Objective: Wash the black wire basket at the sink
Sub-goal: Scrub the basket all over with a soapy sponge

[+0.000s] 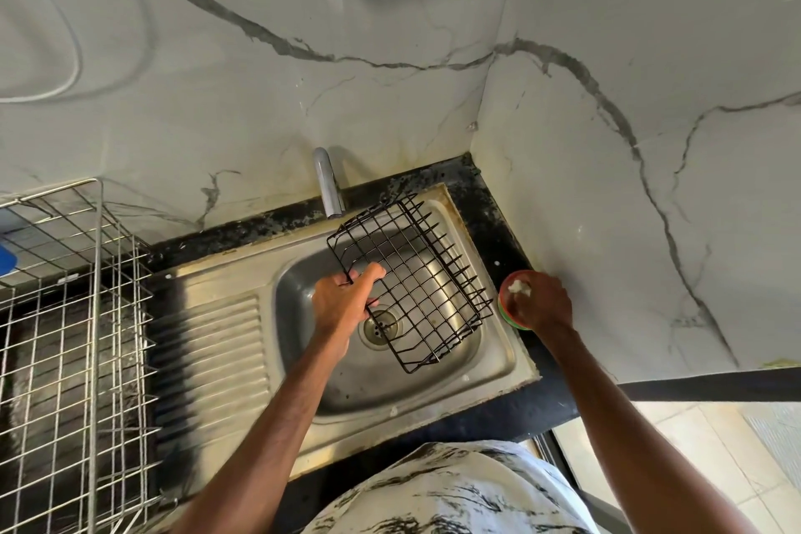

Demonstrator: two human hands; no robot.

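The black wire basket (416, 282) hangs tilted over the steel sink bowl (329, 386). My left hand (342, 299) grips its left rim wire and holds it above the drain (380, 327). My right hand (539, 301) rests in a small red and green tub (505, 288) on the black counter to the right of the sink, fingers curled around a whitish scrubber (520, 287). The chrome tap (327, 182) stands behind the basket; I see no water running.
A large silver wire dish rack (73, 317) stands on the left, beside the ribbed drainboard (212, 351). Marble walls close the corner behind and to the right. A blue object (6, 258) lies in the rack's upper left.
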